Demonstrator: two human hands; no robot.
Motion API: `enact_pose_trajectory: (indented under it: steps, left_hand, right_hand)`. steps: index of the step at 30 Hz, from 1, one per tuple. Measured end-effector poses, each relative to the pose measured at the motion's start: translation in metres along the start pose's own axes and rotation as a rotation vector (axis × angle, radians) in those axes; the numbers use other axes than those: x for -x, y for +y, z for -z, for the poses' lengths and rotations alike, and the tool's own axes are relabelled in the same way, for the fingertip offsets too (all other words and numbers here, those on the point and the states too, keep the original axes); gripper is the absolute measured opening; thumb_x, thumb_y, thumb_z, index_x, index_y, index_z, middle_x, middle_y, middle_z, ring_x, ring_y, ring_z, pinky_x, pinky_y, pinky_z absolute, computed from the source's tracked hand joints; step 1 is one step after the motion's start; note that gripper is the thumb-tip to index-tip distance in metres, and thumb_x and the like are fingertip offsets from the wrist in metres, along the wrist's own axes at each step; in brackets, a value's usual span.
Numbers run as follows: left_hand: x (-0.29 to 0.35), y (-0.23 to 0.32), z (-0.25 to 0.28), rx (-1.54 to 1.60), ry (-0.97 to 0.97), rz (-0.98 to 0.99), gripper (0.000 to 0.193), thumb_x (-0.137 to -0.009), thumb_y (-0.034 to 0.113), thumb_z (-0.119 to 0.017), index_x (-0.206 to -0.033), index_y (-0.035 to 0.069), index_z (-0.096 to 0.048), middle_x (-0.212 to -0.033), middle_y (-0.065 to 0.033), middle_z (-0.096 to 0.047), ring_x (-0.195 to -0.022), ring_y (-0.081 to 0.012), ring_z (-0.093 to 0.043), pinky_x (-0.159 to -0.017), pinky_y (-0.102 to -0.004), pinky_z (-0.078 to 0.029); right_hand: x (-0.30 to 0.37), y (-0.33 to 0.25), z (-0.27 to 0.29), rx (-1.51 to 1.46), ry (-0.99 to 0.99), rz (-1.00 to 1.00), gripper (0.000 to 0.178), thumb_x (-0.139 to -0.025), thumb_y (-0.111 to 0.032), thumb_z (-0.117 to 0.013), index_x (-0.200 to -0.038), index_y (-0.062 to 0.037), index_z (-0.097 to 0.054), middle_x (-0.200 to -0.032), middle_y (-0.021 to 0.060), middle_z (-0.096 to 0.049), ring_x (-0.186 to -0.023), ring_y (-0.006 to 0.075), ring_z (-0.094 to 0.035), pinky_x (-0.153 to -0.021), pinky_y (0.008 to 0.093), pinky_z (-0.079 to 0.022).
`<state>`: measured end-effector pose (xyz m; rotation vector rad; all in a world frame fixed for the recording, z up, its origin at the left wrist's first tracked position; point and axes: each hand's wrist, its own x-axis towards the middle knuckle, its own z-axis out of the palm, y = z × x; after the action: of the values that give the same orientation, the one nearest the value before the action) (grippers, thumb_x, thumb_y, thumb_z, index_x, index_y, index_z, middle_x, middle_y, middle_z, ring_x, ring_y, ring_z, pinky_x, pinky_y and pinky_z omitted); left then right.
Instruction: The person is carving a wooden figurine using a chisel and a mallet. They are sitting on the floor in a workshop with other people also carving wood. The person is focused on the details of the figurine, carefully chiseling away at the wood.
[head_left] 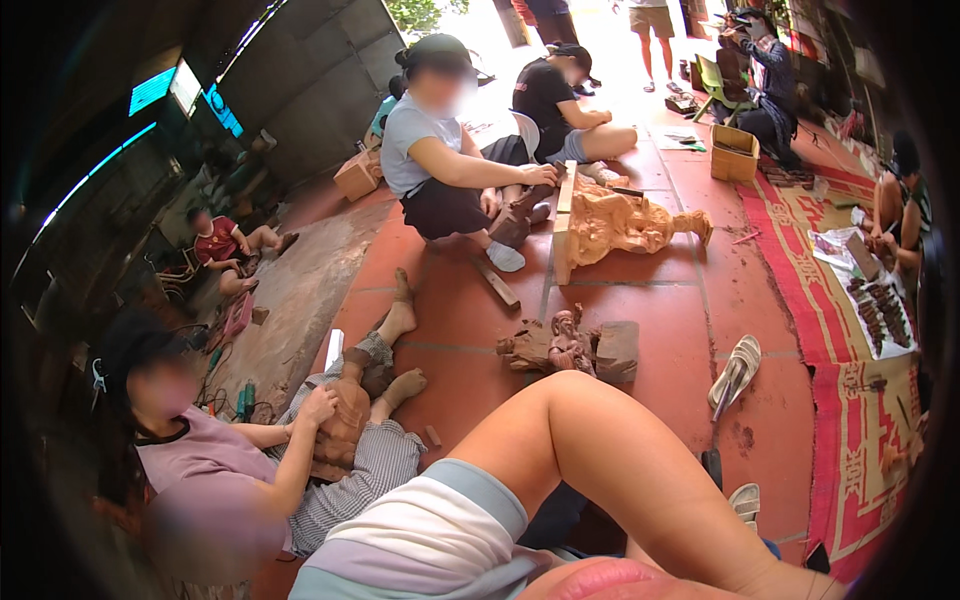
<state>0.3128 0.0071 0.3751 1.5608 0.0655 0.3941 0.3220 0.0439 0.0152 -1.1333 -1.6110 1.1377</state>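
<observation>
Neither of my hands shows. A bent bare arm (610,450) in a striped white, blue and lavender sleeve (440,525) fills the foreground, seemingly my left. Its far end runs out at the lower right edge. Just beyond the elbow, a reddish-brown carved wooden figure (568,345) lies on the tiles among dark rough wood. Farther off, a larger orange-brown wooden statue (630,225) lies on its side, its base toward the left. At my left, a seated co-worker's hands (318,405) rest on a wooden carving (345,425) in the lap.
Another co-worker (430,150) sits beside the large statue, a hand near its base. Wooden bar (495,287), sandals (738,370) and a wooden crate (735,153) stand or lie on the red tile floor (450,330). A patterned red mat (850,430) runs along the right.
</observation>
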Motion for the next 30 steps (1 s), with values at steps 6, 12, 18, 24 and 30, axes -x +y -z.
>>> enact_pose_trajectory:
  steps: [6, 12, 18, 24, 30]
  left_hand:
    - [0.012, 0.007, 0.002, 0.094, -0.075, 0.057, 0.038, -0.097, 0.027, -0.047, -0.101, -0.005, -0.065, -0.099, -0.0162, -0.062, -0.093, -0.025, -0.06, -0.078, -0.0361, -0.049]
    - [0.05, 0.044, 0.015, 0.276, -0.163, 0.14, 0.042, -0.099, 0.03, -0.045, -0.102, -0.007, -0.065, -0.1, -0.0175, -0.062, -0.093, -0.0258, -0.061, -0.077, -0.0369, -0.05]
    - [0.132, 0.044, 0.064, 0.039, -0.005, -0.096, 0.041, -0.097, 0.028, -0.049, -0.084, -0.005, -0.069, -0.083, -0.0176, -0.064, -0.08, -0.029, -0.062, -0.071, -0.0423, -0.048]
    - [0.285, -0.1, 0.126, -0.054, 1.758, 0.465, 0.091, -0.088, 0.037, -0.065, -0.151, 0.012, -0.005, -0.139, -0.0156, -0.04, -0.126, -0.024, -0.042, -0.094, -0.0423, -0.042]
    - [0.249, -0.168, 0.094, 0.444, 1.596, 1.104, 0.126, -0.077, 0.017, -0.08, -0.146, 0.016, 0.026, -0.136, -0.0257, -0.045, -0.102, -0.0341, -0.061, -0.092, -0.0418, -0.046]
  right_hand:
    - [0.002, 0.001, -0.001, -0.018, 0.021, 0.015, 0.009, -0.074, -0.021, -0.072, -0.077, -0.0174, -0.065, -0.095, -0.0039, -0.069, -0.094, 0.023, -0.052, -0.088, 0.0378, -0.039]
    - [0.017, -0.004, -0.001, -0.03, 0.047, 0.009, 0.009, -0.074, -0.021, -0.072, -0.077, -0.0175, -0.064, -0.095, -0.0039, -0.069, -0.094, 0.0232, -0.053, -0.088, 0.0379, -0.04]
    - [0.001, -0.001, -0.001, -0.021, 0.141, 0.038, 0.009, -0.074, -0.021, -0.072, -0.077, -0.0176, -0.064, -0.095, -0.0039, -0.068, -0.093, 0.0235, -0.053, -0.088, 0.038, -0.041]
    - [-0.011, -0.017, -0.014, -0.077, 0.228, 0.072, 0.009, -0.074, -0.021, -0.072, -0.076, -0.0178, -0.064, -0.094, -0.0039, -0.068, -0.093, 0.0238, -0.054, -0.087, 0.0381, -0.041]
    - [0.01, -0.015, -0.004, 0.159, 0.137, 0.03, 0.01, -0.077, -0.026, -0.071, -0.082, -0.0184, -0.066, -0.101, -0.0055, -0.069, -0.097, 0.0211, -0.046, -0.093, 0.0366, -0.033]
